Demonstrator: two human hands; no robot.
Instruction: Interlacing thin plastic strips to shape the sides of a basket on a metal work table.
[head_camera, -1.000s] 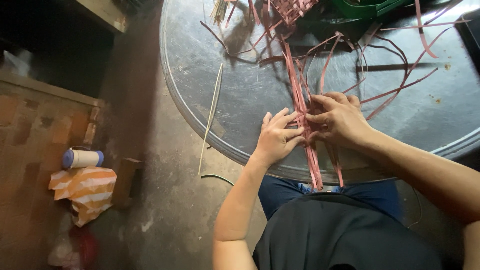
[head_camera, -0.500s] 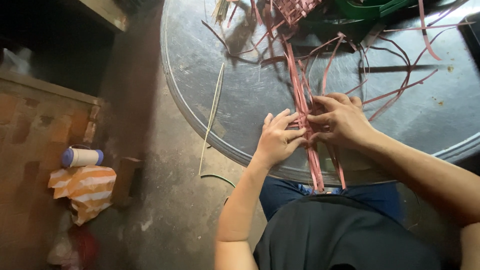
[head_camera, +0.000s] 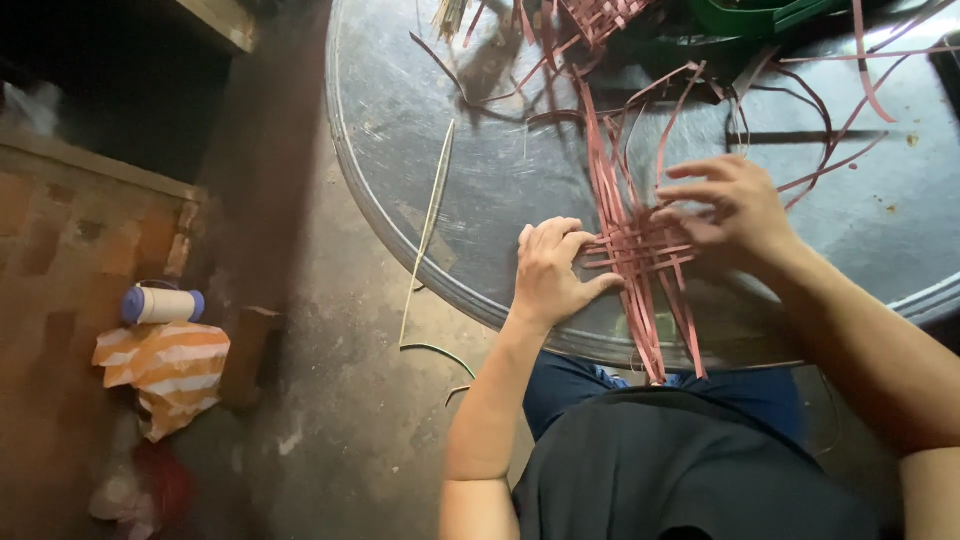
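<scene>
On the round grey metal table my woven patch of flat pink strips is barely begun: few rows cross, long ends trail loose. My left hand presses its left edge flat; my right hand, fingers spread, hovers at its right edge.

Light falls from above and beyond the round metal table, whose far right edge carries a pale sheen of glare. Shadows of the pink strips stretch dark across its top. Left of the table everything sinks into gloom: the floor is dim, the upper corner nearly black. The right hand smears with motion blur, fingers soft. The table's rim bows with wide-angle distortion.
</scene>
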